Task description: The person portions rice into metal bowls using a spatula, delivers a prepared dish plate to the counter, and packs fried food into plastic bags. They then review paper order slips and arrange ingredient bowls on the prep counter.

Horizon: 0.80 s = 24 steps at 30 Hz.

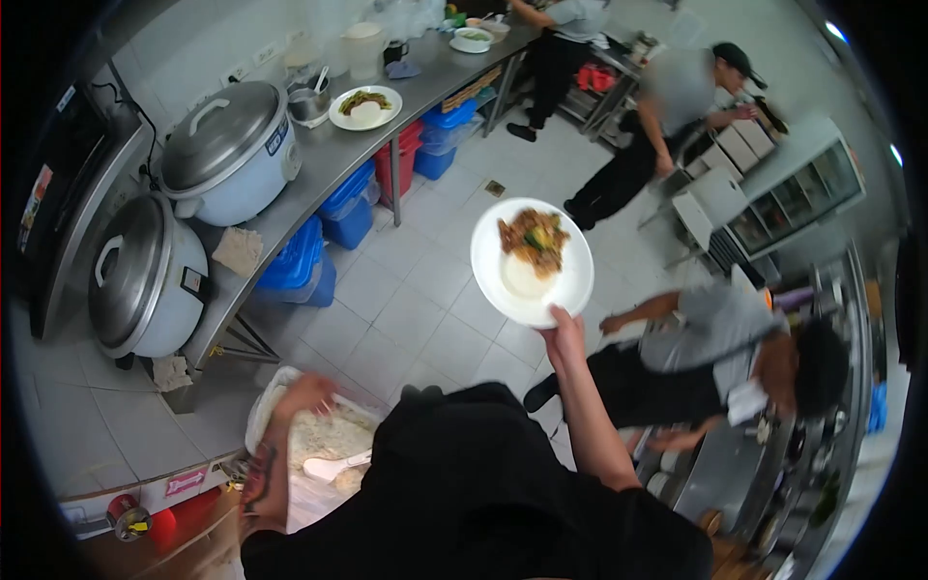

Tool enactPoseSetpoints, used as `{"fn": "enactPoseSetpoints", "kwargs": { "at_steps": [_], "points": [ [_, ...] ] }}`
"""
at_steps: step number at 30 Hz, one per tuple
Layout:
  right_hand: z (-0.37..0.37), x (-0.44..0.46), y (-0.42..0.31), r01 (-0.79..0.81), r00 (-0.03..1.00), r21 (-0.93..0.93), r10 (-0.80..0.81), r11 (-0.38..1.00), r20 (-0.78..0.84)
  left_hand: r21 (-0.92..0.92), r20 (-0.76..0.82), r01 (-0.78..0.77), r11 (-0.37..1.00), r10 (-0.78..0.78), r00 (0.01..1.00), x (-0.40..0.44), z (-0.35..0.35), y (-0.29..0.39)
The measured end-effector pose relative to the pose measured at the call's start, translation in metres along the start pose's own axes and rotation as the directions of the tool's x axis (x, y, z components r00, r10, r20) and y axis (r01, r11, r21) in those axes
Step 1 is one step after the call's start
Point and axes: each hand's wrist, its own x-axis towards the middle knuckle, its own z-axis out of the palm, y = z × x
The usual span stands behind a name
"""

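My right hand (pixel 564 338) grips the near rim of a white plate (pixel 491 274) and holds it up over the floor. On the plate sit white rice (pixel 525 280) and a brown meat dish (pixel 535 239) with green and yellow pieces. At the lower left, my left hand (pixel 307 394) hovers above a container (pixel 259 414) of rice, its fingers apart and somewhat blurred. A white scoop (pixel 333 466) lies in that container, below my left hand.
Two large rice cookers (pixel 232 150) stand at the left, by a metal counter (pixel 324 159) bearing another plate of food (pixel 365 108). Blue bins (pixel 300 261) sit underneath. One co-worker (pixel 677 353) bends at the right; two more (pixel 677 97) (pixel 561 58) stand farther back.
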Motion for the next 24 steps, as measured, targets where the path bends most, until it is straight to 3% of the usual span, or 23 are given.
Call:
{"fn": "enactPoseSetpoints", "kwargs": {
  "at_steps": [2, 3, 4, 6, 10, 12, 14, 16, 18, 20, 22, 24],
  "points": [
    [0.046, 0.101, -0.001, -0.048, 0.995, -0.019, 0.05, 0.999, 0.092, 0.139, -0.301, -0.117, 0.983, 0.154, 0.941, -0.013, -0.062, 0.079],
    [0.069, 0.15, 0.0, -0.06, 0.989, -0.03, 0.063, 0.998, 0.13, 0.187, -0.437, -0.194, 0.963, 0.258, 0.862, -0.031, -0.079, 0.124],
    [0.092, 0.199, 0.002, -0.058, 0.983, -0.027, 0.062, 0.998, 0.174, 0.123, -0.559, -0.133, 0.983, 0.18, 0.809, -0.032, -0.095, 0.147],
    [0.136, 0.301, 0.017, -0.067, 0.97, -0.006, 0.066, 0.998, 0.232, -0.018, -0.709, -0.166, 0.986, 0.105, 0.697, -0.037, -0.111, 0.177],
    [0.215, 0.508, 0.054, -0.121, 0.943, -0.013, 0.119, 0.993, 0.311, -0.239, -0.875, -0.161, 0.958, -0.141, 0.463, -0.01, -0.08, 0.156],
    [0.255, 0.603, 0.061, -0.146, 0.934, -0.026, 0.146, 0.989, 0.327, -0.401, -0.867, -0.188, 0.897, -0.305, 0.393, 0.014, -0.024, 0.15],
    [0.265, 0.68, 0.067, -0.091, 0.895, -0.081, 0.117, 0.993, 0.431, -0.619, -0.743, -0.178, 0.765, -0.496, 0.449, 0.042, 0.048, 0.132],
    [0.278, 0.748, 0.053, -0.127, 0.852, -0.125, 0.173, 0.984, 0.494, -0.755, -0.601, -0.135, 0.642, -0.593, 0.536, 0.077, 0.1, 0.183],
    [0.277, 0.823, 0.041, -0.136, 0.801, -0.328, 0.299, 0.935, 0.519, -0.824, -0.498, -0.076, 0.561, -0.654, 0.57, 0.107, 0.124, 0.258],
    [0.282, 0.903, 0.028, -0.145, 0.732, -0.5, 0.433, 0.854, 0.526, -0.863, -0.437, -0.042, 0.503, -0.704, 0.56, 0.131, 0.15, 0.301],
    [0.306, 0.961, 0.004, -0.17, 0.643, -0.608, 0.555, 0.776, 0.528, -0.902, -0.387, -0.022, 0.432, -0.785, 0.483, 0.15, 0.17, 0.341],
    [0.343, 0.99, -0.015, -0.157, 0.666, -0.655, 0.569, 0.739, 0.482, -0.917, -0.365, -0.019, 0.398, -0.822, 0.437, 0.162, 0.206, 0.354]
  ]
}}
